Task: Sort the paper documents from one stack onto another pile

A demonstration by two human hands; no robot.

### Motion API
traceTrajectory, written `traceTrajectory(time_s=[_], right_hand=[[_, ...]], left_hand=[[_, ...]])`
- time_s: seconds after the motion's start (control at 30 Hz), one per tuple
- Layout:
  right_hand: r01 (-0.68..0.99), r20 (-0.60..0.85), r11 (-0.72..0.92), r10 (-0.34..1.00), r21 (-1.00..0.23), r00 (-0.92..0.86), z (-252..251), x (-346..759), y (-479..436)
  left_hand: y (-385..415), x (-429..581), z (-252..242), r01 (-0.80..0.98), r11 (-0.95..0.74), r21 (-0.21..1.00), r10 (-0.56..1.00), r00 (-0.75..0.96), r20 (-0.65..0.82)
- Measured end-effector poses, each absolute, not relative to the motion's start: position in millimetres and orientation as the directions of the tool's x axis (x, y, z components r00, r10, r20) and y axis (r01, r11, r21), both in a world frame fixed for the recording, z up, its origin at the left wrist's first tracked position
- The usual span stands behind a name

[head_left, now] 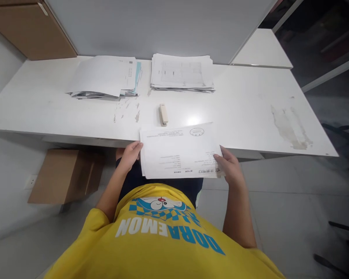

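Observation:
Several printed sheets (177, 153) are held together at the front edge of the white table, their far edge over the tabletop. My left hand (130, 155) pinches their left edge, thumb on top. At the right edge, my right hand (229, 164) grips them, with its thumb on the top sheet. An oval stamp mark shows near the top sheet's far edge. Just beyond the sheets lies a cream stapler (163, 114), touched by neither hand.
On the white table (244, 104), a paper pile (101, 77) sits at the back left and another stack (182, 73) at the back centre. A grey panel (157, 27) stands behind them. Cardboard boxes are at the upper left (29, 29) and under the table (61, 176).

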State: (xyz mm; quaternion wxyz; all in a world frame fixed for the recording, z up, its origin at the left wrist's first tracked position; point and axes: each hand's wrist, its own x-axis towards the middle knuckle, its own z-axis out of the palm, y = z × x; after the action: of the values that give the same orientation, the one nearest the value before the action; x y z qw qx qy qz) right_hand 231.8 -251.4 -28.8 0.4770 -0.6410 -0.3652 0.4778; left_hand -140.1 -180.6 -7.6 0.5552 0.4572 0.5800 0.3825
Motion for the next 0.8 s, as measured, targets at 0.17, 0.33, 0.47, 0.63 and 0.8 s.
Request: traceTrajectory(time_s=[0.17,0.33,0.47,0.63,0.8], right_hand=[[0.063,-0.262,-0.295,0.914,-0.953,0.308,-27,256,-219],[0.070,-0.214,-0.241,0.939,-0.968,0.270,-26,261,-214],[0.089,-0.165,-0.194,0.951,-0.977,0.260,-27,261,-219],[0.169,-0.171,-0.228,0.939,-0.959,0.298,-28,264,-215],[0.252,-0.257,-0.347,0.908,-0.903,0.331,-23,271,-206]], left_hand=[[-168,-130,-6,0.137,0.285,0.949,0.958,-0.002,-0.288],[-165,-119,-8,0.139,0.247,0.959,0.969,-0.041,-0.243],[-162,-111,-11,0.096,0.197,0.976,0.980,-0.018,-0.196],[-146,-108,-16,0.210,0.166,0.964,0.986,-0.031,-0.163],[-141,-107,-14,0.533,0.078,0.843,0.997,-0.019,-0.080]])
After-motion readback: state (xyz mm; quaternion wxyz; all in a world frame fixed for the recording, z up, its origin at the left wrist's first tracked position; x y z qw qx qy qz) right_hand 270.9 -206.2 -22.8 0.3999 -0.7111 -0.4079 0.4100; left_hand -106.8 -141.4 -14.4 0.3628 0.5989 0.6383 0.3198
